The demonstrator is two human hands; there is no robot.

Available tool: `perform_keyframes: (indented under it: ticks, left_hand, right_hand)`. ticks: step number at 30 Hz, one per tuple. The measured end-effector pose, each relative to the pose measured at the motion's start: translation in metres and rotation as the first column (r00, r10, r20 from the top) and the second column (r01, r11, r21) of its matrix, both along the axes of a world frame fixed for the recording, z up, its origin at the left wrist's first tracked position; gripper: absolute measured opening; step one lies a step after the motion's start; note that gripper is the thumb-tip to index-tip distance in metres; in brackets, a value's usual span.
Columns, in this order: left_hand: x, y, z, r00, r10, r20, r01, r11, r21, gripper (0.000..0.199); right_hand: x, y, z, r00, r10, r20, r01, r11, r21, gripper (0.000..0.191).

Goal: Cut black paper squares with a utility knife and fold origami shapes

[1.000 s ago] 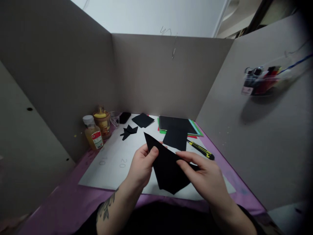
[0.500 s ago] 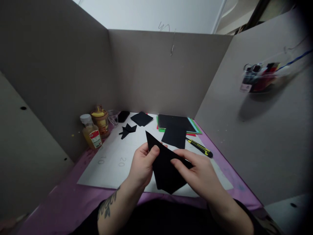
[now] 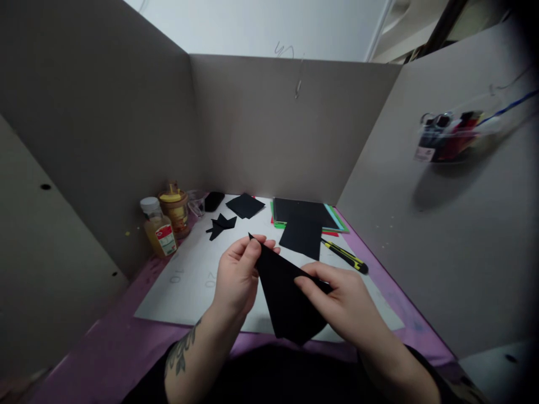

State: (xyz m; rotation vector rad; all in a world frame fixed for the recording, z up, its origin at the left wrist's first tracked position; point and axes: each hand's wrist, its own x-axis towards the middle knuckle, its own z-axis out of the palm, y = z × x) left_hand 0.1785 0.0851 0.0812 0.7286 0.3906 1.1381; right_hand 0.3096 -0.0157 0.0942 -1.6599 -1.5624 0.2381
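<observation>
A folded sheet of black paper (image 3: 284,294) is held up between my two hands over the front of the white sheet (image 3: 168,300). My left hand (image 3: 240,269) pinches its pointed upper-left tip between thumb and fingers. On the right edge, my right hand (image 3: 337,292) grips the paper with its thumb on top; the fingers behind are partly hidden. Beyond my hands lie a square of black paper (image 3: 301,238) and a yellow-and-black utility knife (image 3: 347,257). A folded black paper figure (image 3: 221,225) rests farther left.
Stacked coloured and black sheets (image 3: 303,212) lie at the back right, black folded paper (image 3: 245,206) at the back. A bottle (image 3: 160,230), a lidded cup (image 3: 176,213) and a clear cup (image 3: 196,203) stand left. Grey panels surround the table; a clear holder (image 3: 450,137) hangs right.
My left hand has slid up and left along the paper's edge to its pointed tip. The right hand keeps its grip in nearly the same place.
</observation>
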Motion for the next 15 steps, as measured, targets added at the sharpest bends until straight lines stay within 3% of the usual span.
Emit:
perform_keyframes:
  ticks: [15]
  left_hand:
    - [0.0029,0.0090,0.0016,0.994,0.106,-0.038,-0.109,0.991,-0.077,0.025]
  right_hand:
    - [0.0028,0.0072,0.0013,0.999,0.018,0.040,-0.017,1.000,-0.024,0.023]
